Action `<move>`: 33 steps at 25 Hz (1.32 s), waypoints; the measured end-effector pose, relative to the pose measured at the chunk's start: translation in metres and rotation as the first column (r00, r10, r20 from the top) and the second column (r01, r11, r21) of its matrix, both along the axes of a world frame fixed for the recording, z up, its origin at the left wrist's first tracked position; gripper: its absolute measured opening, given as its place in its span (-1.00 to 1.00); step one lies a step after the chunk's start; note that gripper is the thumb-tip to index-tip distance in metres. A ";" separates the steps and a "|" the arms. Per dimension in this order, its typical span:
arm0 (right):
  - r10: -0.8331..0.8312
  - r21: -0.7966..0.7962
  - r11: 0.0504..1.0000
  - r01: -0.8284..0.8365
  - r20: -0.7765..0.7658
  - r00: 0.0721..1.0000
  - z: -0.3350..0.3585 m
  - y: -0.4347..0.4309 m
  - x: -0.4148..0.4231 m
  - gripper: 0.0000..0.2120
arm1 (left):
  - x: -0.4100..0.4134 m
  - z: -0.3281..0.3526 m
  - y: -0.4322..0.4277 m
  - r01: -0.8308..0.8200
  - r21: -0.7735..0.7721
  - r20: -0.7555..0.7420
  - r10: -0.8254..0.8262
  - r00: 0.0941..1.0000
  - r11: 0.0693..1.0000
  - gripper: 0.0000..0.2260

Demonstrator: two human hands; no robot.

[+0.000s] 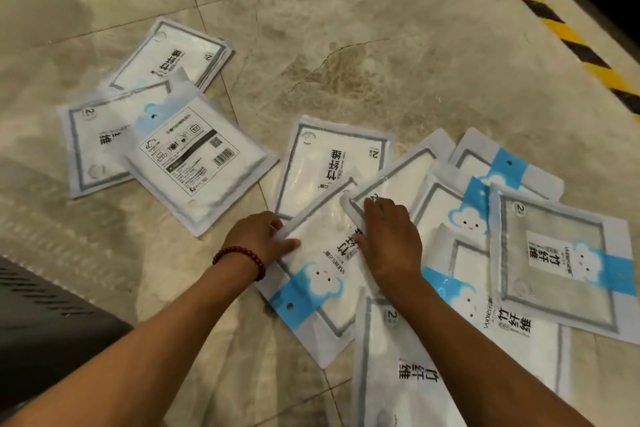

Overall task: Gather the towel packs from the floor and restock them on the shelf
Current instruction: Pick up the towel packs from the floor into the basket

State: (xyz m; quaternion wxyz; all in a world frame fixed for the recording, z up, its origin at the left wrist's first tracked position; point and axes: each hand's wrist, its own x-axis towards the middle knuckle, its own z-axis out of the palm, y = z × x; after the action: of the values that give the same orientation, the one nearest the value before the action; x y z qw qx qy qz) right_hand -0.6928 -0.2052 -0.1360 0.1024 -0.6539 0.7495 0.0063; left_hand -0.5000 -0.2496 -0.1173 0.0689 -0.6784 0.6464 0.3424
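A dark slotted bin (52, 305) fills the lower left corner, with a crinkled clear plastic sheet (62, 218) on the tiled floor (346, 45) beside it. Next comes a cluster of three towel packs: the far pack (173, 55), the grey-bordered pack (90, 149) and, overlapping both, the barcode pack (197, 163) lying back side up. A strip of bare floor separates this cluster from the larger heap on the right.

The left hand (259, 239), with a red bead bracelet (239, 260) on the wrist, pinches the left edge of the cloud-printed pack (318, 284), thumb flat on top and fingers curled at the edge. That pack overlaps the middle pack (332, 159). The right hand (391, 239) has its fingers curled over the near corner of the slanted pack (398, 180), which lies across the cloud-printed one.

Further right, more packs lie fanned and overlapping, with the clear-fronted pack (561, 253) on top and the nearest pack (398, 374) running under the right forearm. Open floor stretches beyond all the packs to yellow-and-black hazard tape (554, 28) at the upper right.
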 end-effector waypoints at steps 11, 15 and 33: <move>-0.054 0.019 0.999 0.050 0.337 0.940 0.044 0.010 -0.022 -0.70 | 0.012 0.021 0.003 -0.316 -0.034 -0.353 0.285 0.891 0.948 -0.82; 0.225 -0.039 0.974 -0.224 0.303 0.926 0.051 0.022 -0.001 -0.64 | 0.051 0.027 0.008 -0.592 -0.173 -0.406 0.490 0.771 0.787 -0.81; -0.435 0.302 0.872 0.386 0.115 0.893 0.013 -0.021 -0.011 -0.05 | 0.077 0.016 0.027 -0.789 0.130 -0.446 0.746 0.495 0.601 -0.63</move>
State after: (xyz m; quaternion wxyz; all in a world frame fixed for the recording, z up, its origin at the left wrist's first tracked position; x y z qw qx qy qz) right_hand -0.7043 -0.2257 -0.1226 0.2569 -0.4566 0.8513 0.0277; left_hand -0.4226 -0.2227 -0.1011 -0.2754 -0.7956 0.2885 0.4561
